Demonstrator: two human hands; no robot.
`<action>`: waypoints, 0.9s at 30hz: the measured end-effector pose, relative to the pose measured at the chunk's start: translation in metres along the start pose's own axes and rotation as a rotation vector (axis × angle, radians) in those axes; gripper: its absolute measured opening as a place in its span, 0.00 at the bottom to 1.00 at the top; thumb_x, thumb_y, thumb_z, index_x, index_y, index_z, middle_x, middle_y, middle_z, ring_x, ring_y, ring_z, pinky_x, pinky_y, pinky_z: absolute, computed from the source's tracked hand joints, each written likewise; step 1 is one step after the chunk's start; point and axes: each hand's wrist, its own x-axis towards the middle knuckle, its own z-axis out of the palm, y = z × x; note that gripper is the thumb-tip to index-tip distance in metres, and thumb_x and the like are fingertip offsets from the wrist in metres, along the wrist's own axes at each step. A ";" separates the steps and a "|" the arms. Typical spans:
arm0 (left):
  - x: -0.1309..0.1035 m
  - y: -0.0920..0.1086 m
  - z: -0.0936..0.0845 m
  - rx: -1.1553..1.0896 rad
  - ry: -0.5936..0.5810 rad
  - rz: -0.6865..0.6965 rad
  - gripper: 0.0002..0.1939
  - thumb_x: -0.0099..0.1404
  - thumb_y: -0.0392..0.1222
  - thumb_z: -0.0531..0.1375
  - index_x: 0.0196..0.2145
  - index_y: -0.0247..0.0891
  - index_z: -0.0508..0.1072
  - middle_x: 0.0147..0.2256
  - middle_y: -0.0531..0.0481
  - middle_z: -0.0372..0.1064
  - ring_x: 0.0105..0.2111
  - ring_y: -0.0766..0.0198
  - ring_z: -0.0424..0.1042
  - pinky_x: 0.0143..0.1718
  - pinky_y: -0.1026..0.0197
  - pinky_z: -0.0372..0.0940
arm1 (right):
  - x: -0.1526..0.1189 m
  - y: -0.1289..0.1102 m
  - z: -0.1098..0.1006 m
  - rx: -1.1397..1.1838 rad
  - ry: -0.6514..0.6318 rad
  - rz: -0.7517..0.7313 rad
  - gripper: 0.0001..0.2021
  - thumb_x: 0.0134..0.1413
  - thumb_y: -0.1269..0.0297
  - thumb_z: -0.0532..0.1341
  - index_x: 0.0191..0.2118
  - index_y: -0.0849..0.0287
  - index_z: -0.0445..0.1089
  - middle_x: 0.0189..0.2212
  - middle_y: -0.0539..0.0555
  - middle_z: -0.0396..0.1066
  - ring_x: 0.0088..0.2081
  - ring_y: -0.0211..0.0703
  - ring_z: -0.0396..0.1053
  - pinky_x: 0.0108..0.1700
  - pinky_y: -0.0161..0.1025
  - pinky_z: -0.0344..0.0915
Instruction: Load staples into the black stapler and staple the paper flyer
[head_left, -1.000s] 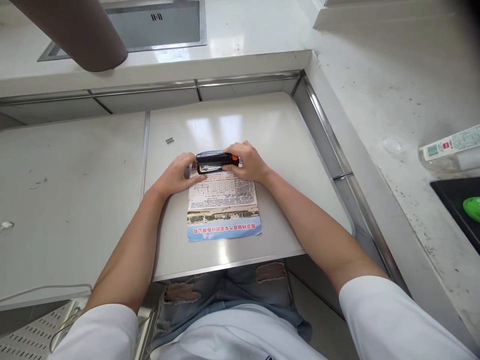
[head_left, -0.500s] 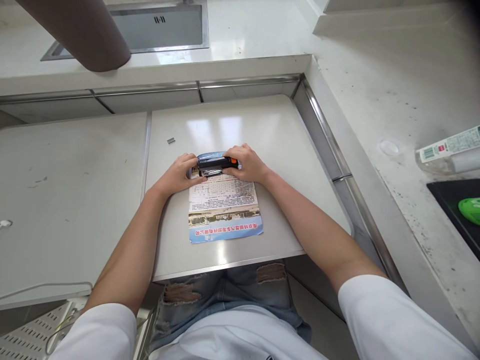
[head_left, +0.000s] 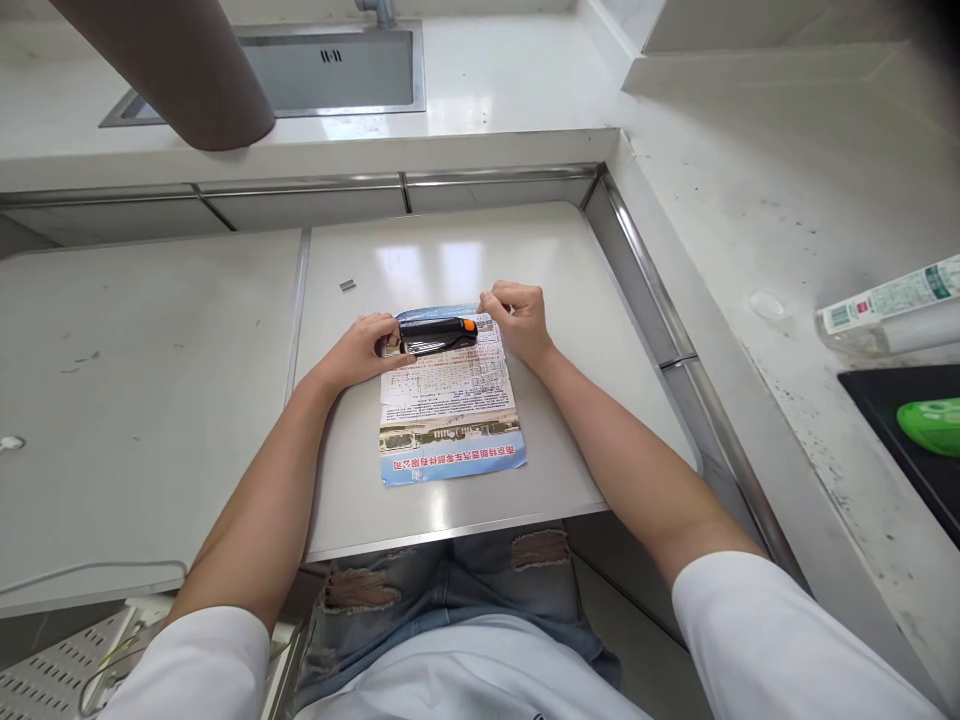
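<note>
A black stapler [head_left: 442, 334] with an orange end lies across the upper part of a printed paper sheet [head_left: 450, 400]. My left hand [head_left: 364, 348] grips the stapler's left end, thumb in front and fingers behind. Just beyond its orange end is my right hand [head_left: 521, 320], with fingers curled in and the thumb and forefinger together at the sheet's upper right corner. What these fingertips hold, if anything, is hidden. The sheet has a blue band with red characters along its near edge. A small strip of staples [head_left: 346, 285] rests farther back on the white table [head_left: 555, 420].
A sink [head_left: 345, 75] is set into the back counter, and a brown cylinder [head_left: 202, 90] stands in front of it. On the right counter are a clear bottle [head_left: 885, 315], a small clear disc [head_left: 767, 305] and a green object [head_left: 930, 427] on a black surface.
My right hand has let go of the stapler's orange end and moved slightly right, its fingers now curled. My left hand still holds the stapler. The view has shifted slightly.
</note>
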 end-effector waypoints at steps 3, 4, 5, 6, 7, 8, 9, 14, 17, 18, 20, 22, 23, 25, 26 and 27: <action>0.001 0.001 0.000 -0.025 0.004 -0.006 0.23 0.59 0.53 0.72 0.28 0.39 0.63 0.28 0.52 0.64 0.29 0.62 0.58 0.34 0.59 0.53 | -0.001 0.002 0.000 0.015 -0.035 -0.008 0.25 0.64 0.57 0.62 0.15 0.55 0.60 0.17 0.46 0.51 0.23 0.37 0.50 0.28 0.39 0.49; 0.001 0.002 -0.001 -0.041 0.004 -0.012 0.23 0.59 0.52 0.73 0.28 0.39 0.63 0.28 0.52 0.64 0.29 0.63 0.58 0.34 0.59 0.52 | -0.001 0.002 0.001 0.021 -0.060 -0.025 0.27 0.63 0.58 0.62 0.14 0.55 0.56 0.17 0.46 0.49 0.22 0.36 0.48 0.27 0.39 0.48; 0.001 0.002 -0.001 -0.055 0.002 -0.016 0.23 0.58 0.51 0.73 0.28 0.39 0.63 0.27 0.53 0.63 0.28 0.63 0.57 0.33 0.60 0.52 | -0.001 0.002 0.001 0.024 -0.078 -0.038 0.27 0.62 0.58 0.62 0.14 0.55 0.55 0.17 0.46 0.48 0.22 0.36 0.47 0.27 0.39 0.47; 0.002 0.003 -0.001 -0.067 -0.004 -0.020 0.23 0.58 0.51 0.73 0.28 0.39 0.62 0.27 0.54 0.63 0.28 0.64 0.57 0.33 0.60 0.51 | -0.001 0.002 0.002 0.022 -0.087 -0.042 0.27 0.62 0.58 0.62 0.14 0.56 0.54 0.17 0.46 0.48 0.22 0.36 0.46 0.27 0.39 0.46; 0.002 0.003 -0.001 -0.076 -0.011 -0.022 0.23 0.58 0.51 0.73 0.28 0.39 0.62 0.27 0.54 0.62 0.27 0.64 0.56 0.32 0.60 0.51 | -0.001 0.002 0.002 0.015 -0.088 -0.038 0.26 0.62 0.58 0.62 0.14 0.56 0.55 0.17 0.46 0.48 0.23 0.36 0.47 0.27 0.39 0.46; 0.002 0.004 -0.001 -0.082 -0.016 -0.022 0.23 0.58 0.51 0.73 0.28 0.39 0.62 0.27 0.54 0.62 0.27 0.65 0.56 0.32 0.60 0.51 | 0.000 0.001 0.002 0.006 -0.088 -0.028 0.25 0.62 0.58 0.62 0.14 0.55 0.58 0.17 0.46 0.49 0.23 0.36 0.47 0.27 0.39 0.47; 0.002 0.004 -0.002 -0.086 -0.019 -0.022 0.23 0.58 0.51 0.73 0.27 0.39 0.62 0.27 0.55 0.62 0.27 0.65 0.56 0.32 0.60 0.50 | 0.000 0.001 0.002 -0.003 -0.092 -0.018 0.24 0.62 0.58 0.61 0.15 0.55 0.60 0.17 0.46 0.50 0.23 0.36 0.48 0.27 0.39 0.48; 0.002 0.004 -0.002 -0.104 -0.012 -0.026 0.23 0.58 0.49 0.73 0.27 0.39 0.62 0.27 0.55 0.62 0.27 0.65 0.56 0.32 0.61 0.50 | -0.001 0.000 0.003 -0.002 -0.124 -0.023 0.22 0.61 0.57 0.60 0.16 0.55 0.62 0.18 0.47 0.53 0.23 0.36 0.50 0.27 0.39 0.48; 0.001 0.002 -0.001 -0.098 -0.002 -0.010 0.23 0.59 0.49 0.73 0.27 0.39 0.62 0.26 0.55 0.62 0.27 0.65 0.56 0.32 0.60 0.50 | -0.001 0.001 0.005 -0.005 -0.112 -0.033 0.24 0.61 0.58 0.60 0.16 0.55 0.56 0.18 0.46 0.50 0.23 0.36 0.48 0.27 0.39 0.47; 0.001 0.001 -0.001 -0.097 0.002 -0.006 0.23 0.58 0.49 0.73 0.27 0.39 0.61 0.26 0.55 0.61 0.27 0.65 0.56 0.31 0.60 0.50 | -0.001 0.001 0.006 -0.003 -0.110 -0.037 0.24 0.60 0.59 0.60 0.16 0.55 0.53 0.18 0.46 0.49 0.23 0.36 0.46 0.27 0.39 0.46; 0.001 0.000 0.000 -0.099 0.012 -0.004 0.23 0.58 0.49 0.74 0.26 0.39 0.62 0.25 0.55 0.60 0.27 0.65 0.56 0.31 0.60 0.50 | 0.000 0.001 0.007 -0.002 -0.111 -0.044 0.24 0.59 0.62 0.60 0.17 0.54 0.46 0.18 0.46 0.46 0.23 0.35 0.44 0.28 0.39 0.45; 0.001 -0.002 0.001 -0.102 0.023 -0.004 0.23 0.57 0.48 0.74 0.26 0.39 0.62 0.25 0.54 0.60 0.27 0.65 0.56 0.30 0.60 0.50 | 0.000 0.001 0.008 -0.008 -0.112 -0.052 0.24 0.56 0.64 0.59 0.18 0.54 0.42 0.18 0.45 0.43 0.24 0.35 0.42 0.28 0.39 0.43; 0.001 -0.002 0.001 -0.101 0.027 -0.002 0.23 0.57 0.49 0.74 0.26 0.39 0.62 0.26 0.54 0.60 0.27 0.65 0.55 0.30 0.60 0.50 | 0.000 0.001 0.009 -0.011 -0.111 -0.058 0.24 0.55 0.65 0.59 0.19 0.54 0.41 0.19 0.45 0.43 0.24 0.35 0.41 0.28 0.39 0.43; 0.001 -0.002 0.001 -0.093 0.028 0.007 0.23 0.57 0.49 0.74 0.26 0.39 0.62 0.26 0.54 0.61 0.27 0.65 0.55 0.30 0.60 0.50 | 0.001 0.001 0.011 -0.015 -0.113 -0.071 0.23 0.54 0.67 0.58 0.20 0.54 0.40 0.19 0.45 0.42 0.24 0.35 0.40 0.29 0.39 0.42; 0.001 -0.002 0.001 -0.084 0.025 0.010 0.23 0.58 0.50 0.73 0.26 0.39 0.62 0.26 0.54 0.61 0.27 0.65 0.55 0.30 0.60 0.51 | 0.001 0.002 0.012 -0.017 -0.114 -0.079 0.22 0.53 0.67 0.58 0.20 0.54 0.40 0.19 0.45 0.42 0.24 0.35 0.40 0.29 0.39 0.42; 0.001 -0.002 0.001 -0.073 0.022 0.014 0.23 0.58 0.50 0.73 0.26 0.39 0.62 0.26 0.54 0.60 0.27 0.65 0.55 0.30 0.60 0.51 | 0.001 0.003 0.013 -0.020 -0.114 -0.088 0.22 0.53 0.68 0.58 0.21 0.54 0.40 0.19 0.44 0.42 0.24 0.35 0.40 0.29 0.39 0.42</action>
